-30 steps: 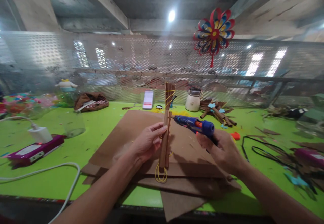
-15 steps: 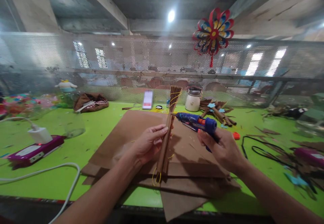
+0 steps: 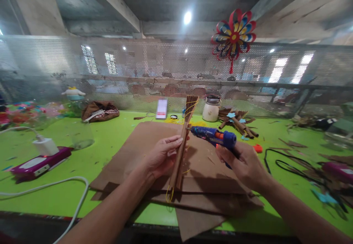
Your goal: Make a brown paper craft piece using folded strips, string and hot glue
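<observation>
My left hand (image 3: 161, 156) is closed around a bundle of brown paper sticks (image 3: 182, 144), which leans slightly to the right with yellow wire trailing from both ends. My right hand (image 3: 242, 163) grips a blue glue gun (image 3: 217, 137), its nozzle touching the bundle's right side just above my left fingers. Both are held above sheets of brown cardboard (image 3: 143, 152) on the green table (image 3: 110, 137).
A white jar (image 3: 211, 109) and a pile of brown rolled sticks (image 3: 237, 120) sit behind. A phone (image 3: 161, 108) stands at the back. A purple device (image 3: 38, 163) with a white plug and cable lies left. Black cord (image 3: 278, 161) lies right. A paper pinwheel (image 3: 233, 36) hangs on the mesh wall.
The bundle has tilted from upright to leaning right. The glue gun nozzle has stayed at the bundle's right side, shifting slightly.
</observation>
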Tool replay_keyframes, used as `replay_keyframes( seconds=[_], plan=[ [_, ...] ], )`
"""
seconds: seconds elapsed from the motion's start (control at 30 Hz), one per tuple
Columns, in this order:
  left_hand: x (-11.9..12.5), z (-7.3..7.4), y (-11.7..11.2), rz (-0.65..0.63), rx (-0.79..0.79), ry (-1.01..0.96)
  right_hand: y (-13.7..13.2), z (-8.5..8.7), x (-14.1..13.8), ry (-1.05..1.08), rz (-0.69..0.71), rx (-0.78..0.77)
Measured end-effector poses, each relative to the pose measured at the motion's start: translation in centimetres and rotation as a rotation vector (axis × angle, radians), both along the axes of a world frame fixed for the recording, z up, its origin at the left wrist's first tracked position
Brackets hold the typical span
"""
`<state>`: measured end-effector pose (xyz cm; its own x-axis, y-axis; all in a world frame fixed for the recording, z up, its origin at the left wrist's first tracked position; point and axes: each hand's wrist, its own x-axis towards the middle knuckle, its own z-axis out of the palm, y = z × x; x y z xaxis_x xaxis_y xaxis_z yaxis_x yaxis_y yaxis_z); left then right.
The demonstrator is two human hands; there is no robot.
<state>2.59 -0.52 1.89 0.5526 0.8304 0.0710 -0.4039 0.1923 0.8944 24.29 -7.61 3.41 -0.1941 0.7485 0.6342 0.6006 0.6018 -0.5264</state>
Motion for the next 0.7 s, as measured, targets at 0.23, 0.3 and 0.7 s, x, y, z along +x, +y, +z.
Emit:
replay_keyframes(
  seconds=[0.23, 0.3, 0.7],
  plan=[
    [-0.04, 0.13, 0.01, 0.012, -0.029, -0.066, -0.24, -0.02, -0.11, -0.029, 0.0, 0.013],
    [-0.02, 0.21, -0.05, 0.02, -0.032, -0.073, -0.27, -0.08, -0.12, -0.039, 0.003, 0.016],
    [0.05, 0.05, -0.17, -0.005, -0.041, -0.031, 0.7, 0.15, 0.32, 0.034, 0.036, -0.042]
  ],
)
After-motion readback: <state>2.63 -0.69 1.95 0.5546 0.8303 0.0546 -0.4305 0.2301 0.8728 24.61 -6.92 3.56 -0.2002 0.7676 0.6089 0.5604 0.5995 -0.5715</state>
